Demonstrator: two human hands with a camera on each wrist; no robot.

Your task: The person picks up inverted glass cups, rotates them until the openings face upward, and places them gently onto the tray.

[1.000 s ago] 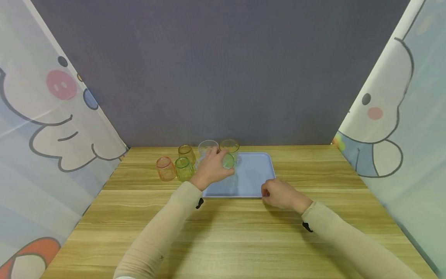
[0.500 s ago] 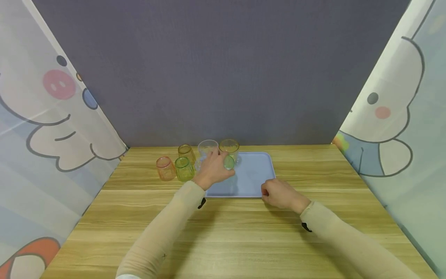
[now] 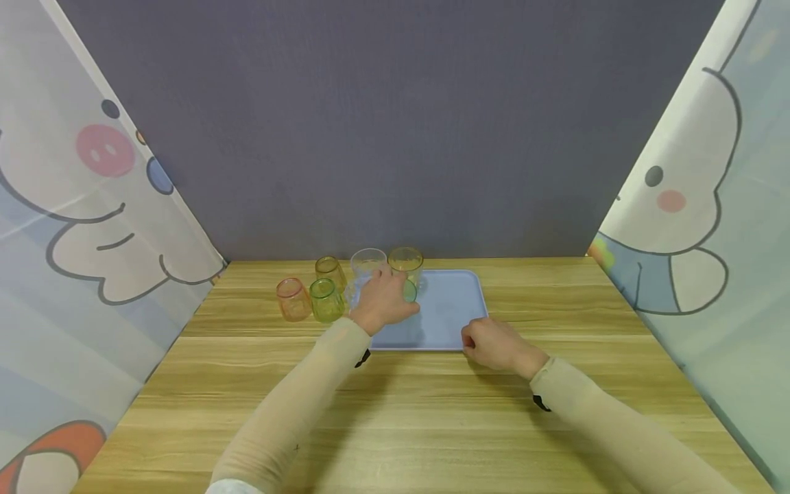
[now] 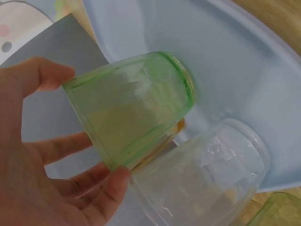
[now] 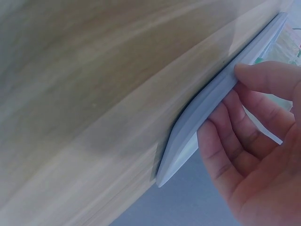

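Observation:
My left hand (image 3: 384, 300) grips a pale green drinking glass (image 4: 129, 101) near its wider end, fingertips on opposite sides. The narrower end faces the light blue tray (image 3: 450, 309); I cannot tell whether it touches. In the left wrist view, a clear glass (image 4: 202, 174) stands beside the green one, and an amber glass (image 4: 180, 125) shows partly behind it. At the tray's near right corner, my right hand (image 3: 496, 343) pinches the rim, as the tray edge (image 5: 211, 94) between its fingers shows in the right wrist view.
Left of the tray stand a pink glass (image 3: 293, 300), a yellow-green glass (image 3: 327, 300) and an amber-brown glass (image 3: 330, 273). A clear cup (image 3: 368, 261) and a yellowish cup (image 3: 406, 261) are at the tray's back left. A grey panel (image 3: 401, 137) rises behind the wooden table (image 3: 432, 418).
My left hand has shifted slightly to the right with the green glass. The right hand stays at the tray's corner, and the other glasses have not visibly moved.

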